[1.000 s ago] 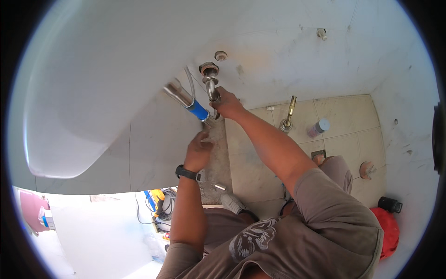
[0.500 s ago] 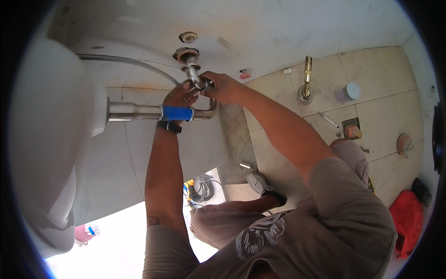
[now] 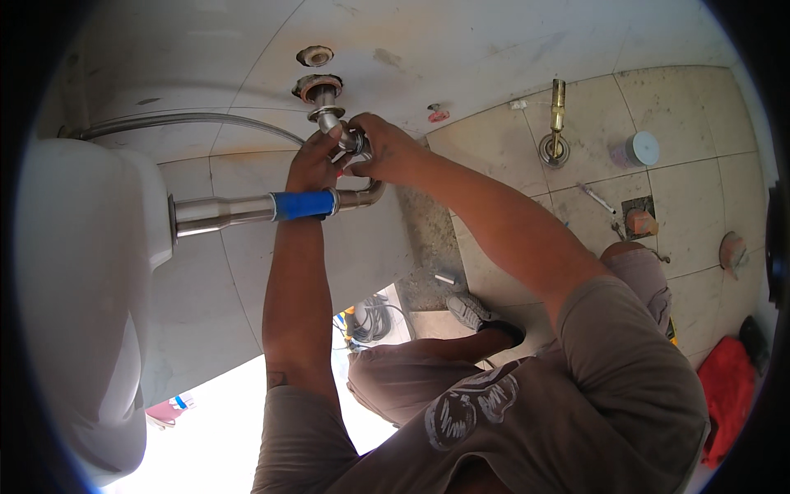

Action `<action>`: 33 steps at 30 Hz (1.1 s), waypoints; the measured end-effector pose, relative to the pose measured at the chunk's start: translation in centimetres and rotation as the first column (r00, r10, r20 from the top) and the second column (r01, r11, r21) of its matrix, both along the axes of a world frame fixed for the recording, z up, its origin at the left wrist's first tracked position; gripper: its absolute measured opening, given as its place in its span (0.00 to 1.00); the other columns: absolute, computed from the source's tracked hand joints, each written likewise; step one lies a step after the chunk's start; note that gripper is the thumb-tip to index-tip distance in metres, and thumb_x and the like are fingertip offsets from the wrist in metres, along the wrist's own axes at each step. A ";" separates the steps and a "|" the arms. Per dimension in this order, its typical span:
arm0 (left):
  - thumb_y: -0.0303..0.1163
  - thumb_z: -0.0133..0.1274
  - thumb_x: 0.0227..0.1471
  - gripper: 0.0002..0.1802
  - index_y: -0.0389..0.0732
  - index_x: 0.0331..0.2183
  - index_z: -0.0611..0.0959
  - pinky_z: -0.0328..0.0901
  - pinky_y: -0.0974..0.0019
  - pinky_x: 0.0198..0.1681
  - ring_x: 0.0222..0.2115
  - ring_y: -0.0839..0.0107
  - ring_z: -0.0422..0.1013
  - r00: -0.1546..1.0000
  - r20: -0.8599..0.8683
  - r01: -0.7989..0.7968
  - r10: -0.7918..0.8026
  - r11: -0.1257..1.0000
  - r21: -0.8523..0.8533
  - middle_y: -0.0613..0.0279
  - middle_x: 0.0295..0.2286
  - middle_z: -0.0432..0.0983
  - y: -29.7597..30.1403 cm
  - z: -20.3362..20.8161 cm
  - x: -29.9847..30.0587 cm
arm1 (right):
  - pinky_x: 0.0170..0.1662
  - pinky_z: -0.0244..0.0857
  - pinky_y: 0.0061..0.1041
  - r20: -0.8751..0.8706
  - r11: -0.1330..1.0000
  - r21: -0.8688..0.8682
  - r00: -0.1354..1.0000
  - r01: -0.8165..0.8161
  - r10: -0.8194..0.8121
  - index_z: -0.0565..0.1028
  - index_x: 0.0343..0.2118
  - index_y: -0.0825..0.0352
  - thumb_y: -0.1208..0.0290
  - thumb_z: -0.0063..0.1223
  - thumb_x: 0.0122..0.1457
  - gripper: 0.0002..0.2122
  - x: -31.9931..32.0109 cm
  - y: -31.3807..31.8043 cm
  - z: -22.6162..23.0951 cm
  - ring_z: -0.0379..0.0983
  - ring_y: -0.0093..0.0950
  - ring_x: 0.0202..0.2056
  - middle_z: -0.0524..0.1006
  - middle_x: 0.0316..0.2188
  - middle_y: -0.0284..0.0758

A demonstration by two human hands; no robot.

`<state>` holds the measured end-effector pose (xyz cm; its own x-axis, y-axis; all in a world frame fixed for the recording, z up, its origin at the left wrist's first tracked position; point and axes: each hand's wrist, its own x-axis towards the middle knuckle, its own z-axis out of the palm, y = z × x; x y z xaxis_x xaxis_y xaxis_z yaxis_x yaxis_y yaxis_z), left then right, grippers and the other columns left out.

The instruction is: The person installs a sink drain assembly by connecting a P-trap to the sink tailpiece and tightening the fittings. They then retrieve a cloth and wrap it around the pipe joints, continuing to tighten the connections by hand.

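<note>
A shiny metal drain pipe [image 3: 222, 212] with a blue sleeve [image 3: 301, 205] runs from the white basin [image 3: 74, 247] and bends up toward a wall fitting [image 3: 327, 102]. My left hand [image 3: 313, 167] reaches up behind the pipe, its fingers closed on the left side of the pipe's upper joint. My right hand [image 3: 387, 150] wraps the same joint [image 3: 354, 145] from the right, thumb and fingers bent around it. The palms hide part of the joint. Beside my left hand, a grey flexible hose [image 3: 189, 118] curves in from the left.
Above the fitting is a second wall hole [image 3: 315, 56]. On the tiled floor at right are a brass fitting [image 3: 558, 111], a white-lidded container [image 3: 642, 149], a white tube [image 3: 598, 198] and a red cloth [image 3: 728, 399]. Coiled cable [image 3: 372, 319] lies past my left arm.
The view has shifted slightly. My right hand has closed further round the joint, with its lower fingers now below it. My left hand stays at the joint.
</note>
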<state>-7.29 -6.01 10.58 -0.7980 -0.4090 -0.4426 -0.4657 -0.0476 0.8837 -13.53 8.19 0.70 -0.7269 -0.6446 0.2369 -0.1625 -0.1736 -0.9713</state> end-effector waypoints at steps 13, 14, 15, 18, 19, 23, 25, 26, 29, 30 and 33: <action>0.44 0.65 0.55 0.23 0.43 0.47 0.80 0.60 0.62 0.48 0.42 0.74 0.67 0.999 -0.007 -0.033 0.033 0.999 0.033 0.69 0.38 0.74 0.2 -0.2 0.0 | 0.51 0.69 0.39 -0.006 0.987 0.109 0.993 -0.115 0.116 0.69 0.56 0.68 0.65 0.63 0.55 0.27 -1.1 0.8 1.3 0.77 0.44 0.48 0.79 0.44 0.47; 0.44 0.65 0.54 0.23 0.43 0.47 0.80 0.60 0.62 0.47 0.42 0.74 0.67 0.999 -0.019 -0.050 0.051 0.998 0.035 0.69 0.38 0.74 0.3 -0.2 0.1 | 0.51 0.69 0.38 0.044 0.983 0.090 0.986 -0.162 0.159 0.69 0.57 0.68 0.64 0.63 0.55 0.27 -1.4 0.9 1.3 0.77 0.44 0.48 0.79 0.44 0.48; 0.44 0.65 0.55 0.22 0.43 0.46 0.80 0.60 0.63 0.47 0.41 0.74 0.67 0.999 -0.030 -0.033 0.034 0.999 0.029 0.69 0.38 0.74 0.4 -0.3 0.2 | 0.51 0.69 0.38 0.098 0.972 0.095 0.973 -0.216 0.207 0.69 0.58 0.67 0.64 0.63 0.56 0.27 -1.7 1.1 1.2 0.77 0.44 0.49 0.79 0.45 0.48; 0.45 0.63 0.56 0.21 0.42 0.45 0.80 0.61 0.64 0.44 0.39 0.75 0.68 1.000 -0.020 -0.019 0.019 1.000 0.007 0.69 0.36 0.75 0.2 -0.3 -0.1 | 0.52 0.69 0.38 0.108 0.951 0.143 0.959 -0.274 0.261 0.68 0.60 0.67 0.62 0.61 0.58 0.28 -2.1 1.3 1.1 0.76 0.44 0.50 0.79 0.47 0.48; 0.45 0.63 0.56 0.20 0.42 0.44 0.80 0.61 0.65 0.42 0.37 0.75 0.68 1.000 0.006 -0.009 0.009 1.000 0.006 0.68 0.35 0.75 -0.1 -0.1 -0.4 | 0.52 0.69 0.37 0.085 0.949 0.159 0.961 -0.273 0.263 0.67 0.61 0.67 0.62 0.60 0.58 0.29 -2.2 1.3 1.1 0.76 0.44 0.50 0.79 0.47 0.49; 0.45 0.61 0.58 0.17 0.41 0.40 0.82 0.60 0.70 0.35 0.30 0.77 0.68 1.000 -0.001 -0.006 0.006 0.999 0.051 0.68 0.30 0.75 -1.4 0.4 -2.0 | 0.52 0.69 0.38 0.051 0.952 0.176 0.969 -0.249 0.243 0.68 0.58 0.70 0.62 0.62 0.57 0.28 -2.3 1.4 1.6 0.76 0.45 0.50 0.79 0.47 0.50; 0.45 0.62 0.58 0.17 0.41 0.38 0.82 0.59 0.71 0.32 0.27 0.78 0.66 0.999 0.031 0.028 -0.028 0.999 0.015 0.69 0.26 0.74 -1.7 0.7 -2.5 | 0.52 0.69 0.38 0.028 0.949 0.213 0.973 -0.231 0.230 0.68 0.56 0.71 0.62 0.63 0.57 0.28 -2.4 1.3 1.8 0.77 0.46 0.49 0.79 0.46 0.50; 0.45 0.62 0.58 0.16 0.41 0.37 0.83 0.59 0.72 0.30 0.25 0.79 0.66 0.998 0.044 0.033 -0.033 0.999 -0.014 0.69 0.25 0.73 -1.7 0.9 -2.6 | 0.52 0.69 0.37 0.026 0.944 0.240 0.973 -0.227 0.228 0.68 0.56 0.71 0.61 0.63 0.57 0.28 -2.3 1.3 1.9 0.77 0.45 0.49 0.79 0.46 0.50; 0.44 0.63 0.57 0.16 0.41 0.37 0.83 0.58 0.73 0.25 0.21 0.80 0.64 0.999 0.047 -0.020 0.021 0.999 -0.025 0.71 0.22 0.71 -1.1 1.2 -2.4 | 0.50 0.68 0.38 0.003 0.933 0.301 0.978 -0.198 0.207 0.68 0.55 0.70 0.59 0.65 0.56 0.29 -2.2 1.1 1.9 0.77 0.45 0.48 0.79 0.45 0.50; 0.43 0.63 0.56 0.16 0.41 0.37 0.83 0.58 0.74 0.25 0.21 0.80 0.64 0.997 0.053 -0.045 0.047 0.999 -0.027 0.71 0.22 0.71 -0.8 1.3 -2.3 | 0.50 0.69 0.39 -0.039 0.950 0.263 0.982 -0.168 0.184 0.68 0.54 0.71 0.59 0.64 0.55 0.28 -2.2 1.1 1.9 0.77 0.45 0.48 0.79 0.44 0.50; 0.43 0.65 0.55 0.15 0.41 0.36 0.83 0.58 0.74 0.23 0.20 0.81 0.63 0.993 0.079 -0.092 0.093 0.996 -0.018 0.71 0.22 0.71 -0.3 1.8 -2.1 | 0.48 0.69 0.41 0.005 0.956 0.200 0.976 -0.213 0.216 0.69 0.52 0.71 0.58 0.65 0.53 0.29 -2.2 0.9 2.0 0.77 0.46 0.47 0.79 0.43 0.50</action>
<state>-9.40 -6.33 12.33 -0.7188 -0.4860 -0.4971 -0.5290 -0.0816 0.8447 -15.72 9.14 2.67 -0.5632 -0.8203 0.0996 -0.1592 -0.0106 -0.9872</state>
